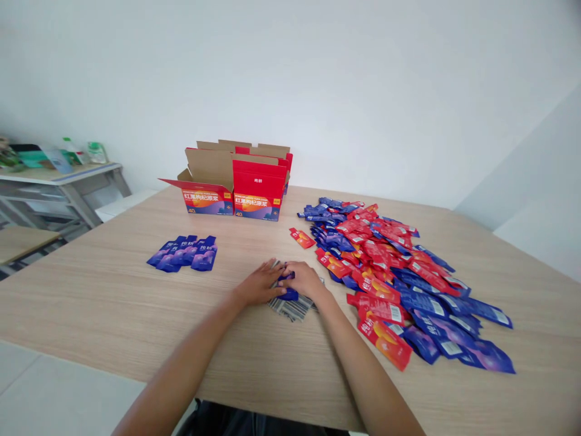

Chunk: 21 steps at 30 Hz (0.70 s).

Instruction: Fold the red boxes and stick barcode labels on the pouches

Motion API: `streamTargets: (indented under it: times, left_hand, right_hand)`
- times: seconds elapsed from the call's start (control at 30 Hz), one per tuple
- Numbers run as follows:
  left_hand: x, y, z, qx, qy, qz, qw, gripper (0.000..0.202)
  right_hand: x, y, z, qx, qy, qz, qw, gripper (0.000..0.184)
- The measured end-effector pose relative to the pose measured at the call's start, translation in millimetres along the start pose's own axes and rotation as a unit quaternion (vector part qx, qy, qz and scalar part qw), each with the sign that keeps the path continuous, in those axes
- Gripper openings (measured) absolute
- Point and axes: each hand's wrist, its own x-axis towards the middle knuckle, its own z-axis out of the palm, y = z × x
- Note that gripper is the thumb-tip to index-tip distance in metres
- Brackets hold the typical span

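Note:
In front of me lies a small grey striped cloth or mat [293, 310], with a dark blue pouch [289, 295] on top of it. My left hand [260, 283] comes in from the left, its fingers stretched out over the cloth and the pouch's left edge. From the right, my right hand [303, 280] bends its fingers around the pouch's upper part. The two hands nearly meet at the fingertips. They cover much of the pouch, and part of the cloth is hidden under them.
Red and blue pouches lie in a large heap [376, 254] at the right. Several blue pouches [186, 252] overlap at the left. Red cardboard boxes [258, 191] with raised flaps stand at the back, before the wall. A side table [68, 174] holds bottles at the far left.

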Motion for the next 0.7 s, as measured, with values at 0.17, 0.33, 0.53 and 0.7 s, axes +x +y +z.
streamTargets:
  times: [0.17, 0.33, 0.53, 0.7]
  left_hand:
    - [0.1, -3.3, -5.6, -0.042, -0.003, -0.004, 0.999, 0.054]
    - [-0.4, -11.6, -7.9, -0.061, -0.013, -0.012, 0.998, 0.07]
    - [-0.1, -21.7, -7.7, -0.122, -0.007, -0.017, 0.992, 0.069]
    - [2.2, -16.6, -5.0, -0.141, 0.026, -0.05, 0.988, 0.059]
  right_hand:
    - [8.0, 3.2, -5.1, -0.015, -0.023, 0.005, 1.0, 0.018]
    - [5.6, 0.6, -4.4, -0.049, -0.023, -0.002, 0.999, 0.04]
    - [-18.4, -12.7, -10.5, -0.147, -0.056, -0.076, 0.985, 0.038]
    - [-45.2, -24.9, -9.2, -0.143, -0.127, -0.108, 0.976, 0.045]
